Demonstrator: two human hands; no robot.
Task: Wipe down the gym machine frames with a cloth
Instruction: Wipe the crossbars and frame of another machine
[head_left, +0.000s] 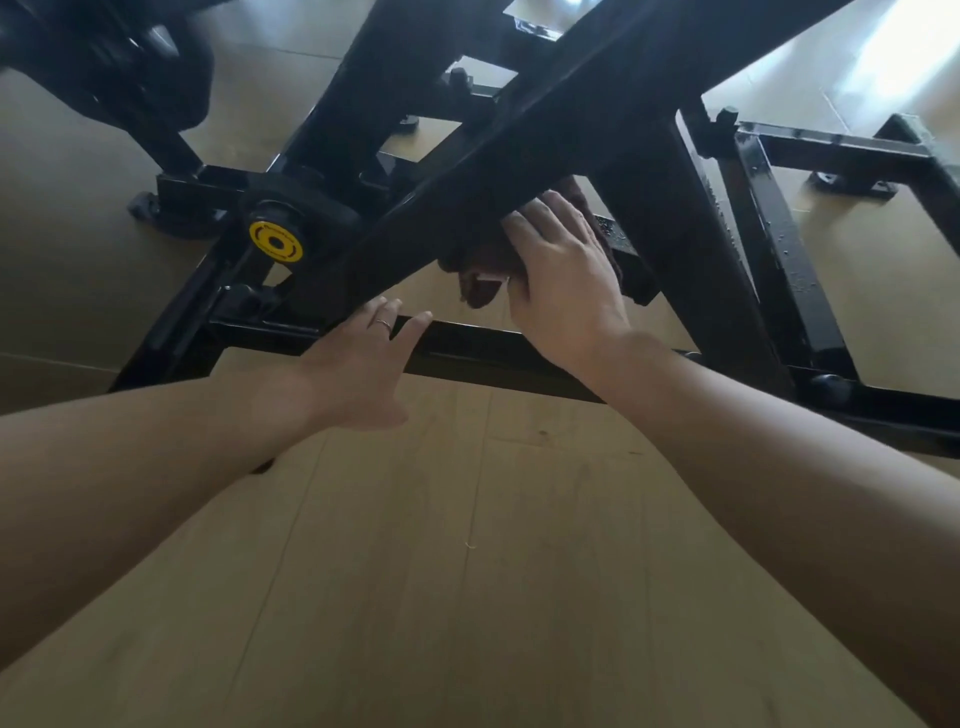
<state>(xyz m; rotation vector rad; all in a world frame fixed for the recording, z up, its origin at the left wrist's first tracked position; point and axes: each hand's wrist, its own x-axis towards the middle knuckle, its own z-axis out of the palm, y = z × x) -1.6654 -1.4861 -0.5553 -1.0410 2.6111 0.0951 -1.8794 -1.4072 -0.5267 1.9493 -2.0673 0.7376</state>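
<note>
Pressing a dark cloth (480, 280) against the underside of a slanted black frame bar (519, 156), the right hand (563, 280) grips it, fingertips hidden behind the bar. The left hand (358, 369) rests with fingers extended on the lower crossbar (467, 353), holding nothing. A yellow knob (275, 241) sits beyond the left hand. Most of the cloth is hidden.

Wooden floor (426, 597); black machine frame (519, 358) stands on it.
</note>
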